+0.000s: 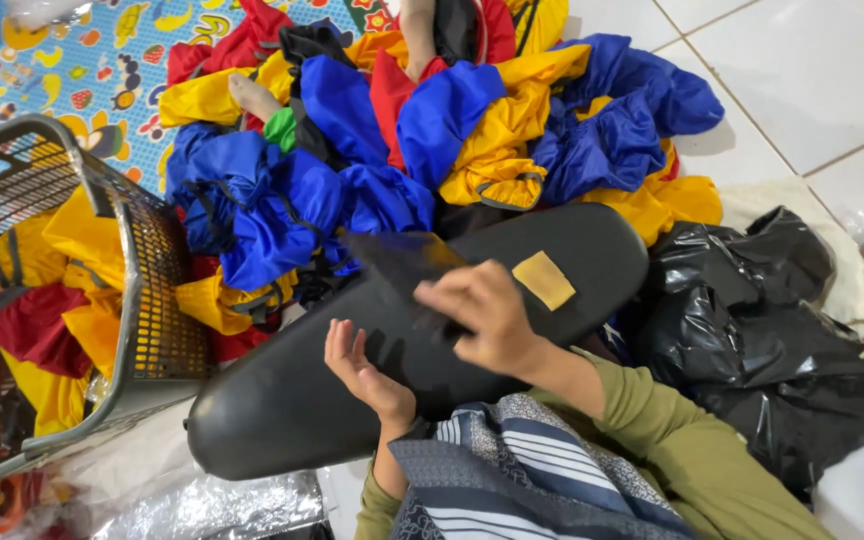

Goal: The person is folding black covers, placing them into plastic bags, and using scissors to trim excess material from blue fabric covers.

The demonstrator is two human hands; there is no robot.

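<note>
Item: long black oval board with a smooth, faintly glossy surface [292,400], lying across the person's lap and used as the landmark for all places below. It carries a small tan rectangular patch [543,279] toward its far right end. Judged stiff and moderately light; the sheen suggests a slippery face, so the rounded edges look the surest place to take hold.

Item: dark, thin piece of fabric [397,262], blurred, resting on the board's upper middle. Judged soft, limp and very light, best pinched at an edge or corner.

Right hand [487,315]: over the board's middle, fingers curled together on the near end of the dark fabric.

Left hand [362,365]: at the board's near edge, palm up, fingers loosely apart, clamped on nothing.

Containers:
- Grey perforated plastic laundry basket [147,290], left of the board, tilted; it holds yellow and red slippery-looking garments [62,300].
- Crumpled black plastic bag [752,330], right of the board; contents hidden.

Loose stock: heap of blue, yellow and red shiny nylon garments [432,120] beyond the board's far edge, lying partly on a colourful patterned play mat [82,60] and partly on white floor tiles [812,70].
</note>
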